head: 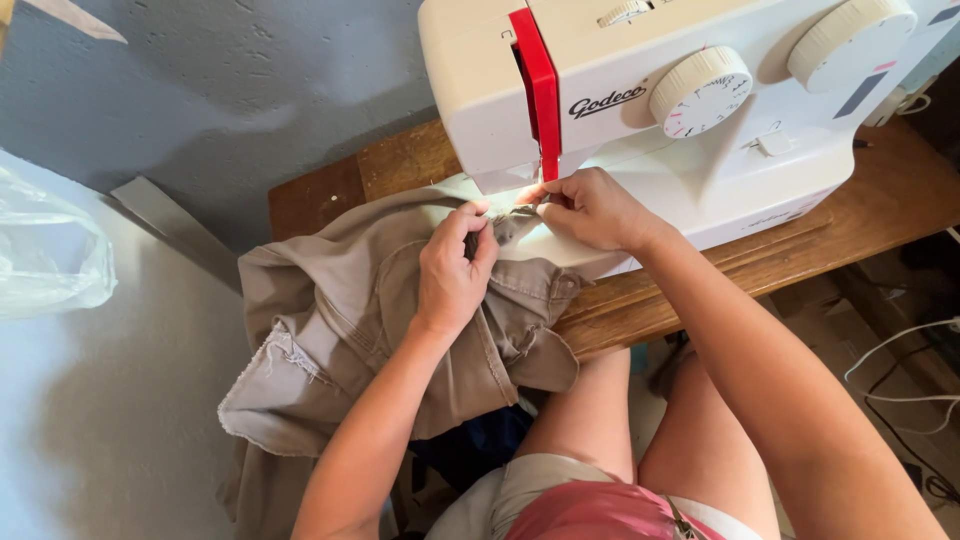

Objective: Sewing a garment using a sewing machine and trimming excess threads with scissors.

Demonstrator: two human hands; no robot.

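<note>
Khaki garment (340,330) and both hands hide the needle.

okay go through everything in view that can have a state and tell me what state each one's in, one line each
Left hand: pinching the khaki garment.
Right hand: fingertips on the fabric by the needle.
Khaki garment: crumpled, frayed hem, hanging off the table edge.
Sewing machine: upright on the wooden table, fabric under its head.
Plastic bag: lying crumpled.

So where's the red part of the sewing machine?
In the head view, the red part runs down the machine's front at top centre, just above both hands pinching the khaki garment.
</note>
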